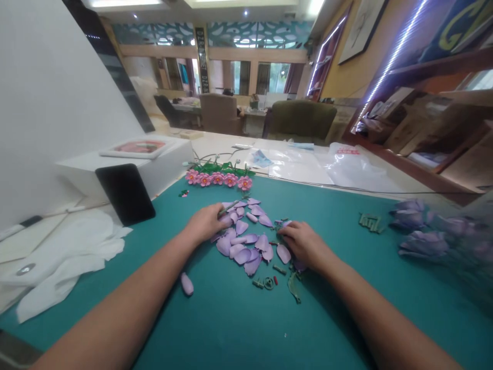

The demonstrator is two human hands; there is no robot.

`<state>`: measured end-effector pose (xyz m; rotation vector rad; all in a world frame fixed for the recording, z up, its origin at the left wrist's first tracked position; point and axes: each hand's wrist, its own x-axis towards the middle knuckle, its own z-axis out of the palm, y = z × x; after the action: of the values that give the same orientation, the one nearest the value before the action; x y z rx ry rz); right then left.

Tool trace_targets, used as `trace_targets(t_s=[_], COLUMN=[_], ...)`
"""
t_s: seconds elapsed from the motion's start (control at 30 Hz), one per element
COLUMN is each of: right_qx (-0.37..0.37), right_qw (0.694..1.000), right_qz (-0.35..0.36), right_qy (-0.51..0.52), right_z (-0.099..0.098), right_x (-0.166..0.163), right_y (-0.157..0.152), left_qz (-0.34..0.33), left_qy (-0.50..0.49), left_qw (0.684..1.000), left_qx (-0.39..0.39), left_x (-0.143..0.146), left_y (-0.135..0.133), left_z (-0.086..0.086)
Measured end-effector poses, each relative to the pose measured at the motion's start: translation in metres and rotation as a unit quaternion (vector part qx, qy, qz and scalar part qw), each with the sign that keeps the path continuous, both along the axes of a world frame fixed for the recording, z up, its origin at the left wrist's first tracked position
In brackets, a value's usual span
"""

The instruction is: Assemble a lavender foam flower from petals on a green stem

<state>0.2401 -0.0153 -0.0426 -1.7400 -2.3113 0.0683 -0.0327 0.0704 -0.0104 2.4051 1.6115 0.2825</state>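
A loose pile of lilac plastic petals lies on the green mat between my two hands. My left hand is at the pile's left edge, its fingers closed on a thin green stem piece. On the pile's right side, my right hand reaches down with bent fingers pressed together at small pieces; what they hold, if anything, is hidden. Just below the pile are a green ring-shaped part, a small red peg and a green leaf piece. A single lilac petal piece rests near my left forearm.
Pink toy flowers line the mat's far edge. A black phone-like slab leans against a white box at left, near white crumpled sheets. Green parts and blurred lilac flowers are on the right. Clear plastic bags lie behind.
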Motion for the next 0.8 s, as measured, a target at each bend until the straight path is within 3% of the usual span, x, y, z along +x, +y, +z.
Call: trace_targets(t_s=[0.23, 0.43, 0.63, 0.8], right_qx=[-0.021, -0.018, -0.009, 0.013], right_qw=[0.998, 0.998, 0.996, 0.980], right_qz=[-0.046, 0.039, 0.071, 0.052], right_qy=[-0.025, 0.034, 0.048, 0.191], right_z=[0.011, 0.013, 0.002, 0.000], right_x=[0.000, -0.016, -0.036, -0.037], right_y=[-0.005, -0.014, -0.013, -0.009], left_qz=[0.013, 0.051, 0.005, -0.013], left_qy=[-0.137, -0.182, -0.117, -0.037], left_qw=[0.990, 0.982, 0.992, 0.999], left_qx=[-0.030, -0.030, -0.038, -0.012], left_x=[-0.003, -0.011, -0.003, 0.007], left_y=[0.001, 0.005, 0.004, -0.004], left_z=[0.015, 0.037, 0.022, 0.013])
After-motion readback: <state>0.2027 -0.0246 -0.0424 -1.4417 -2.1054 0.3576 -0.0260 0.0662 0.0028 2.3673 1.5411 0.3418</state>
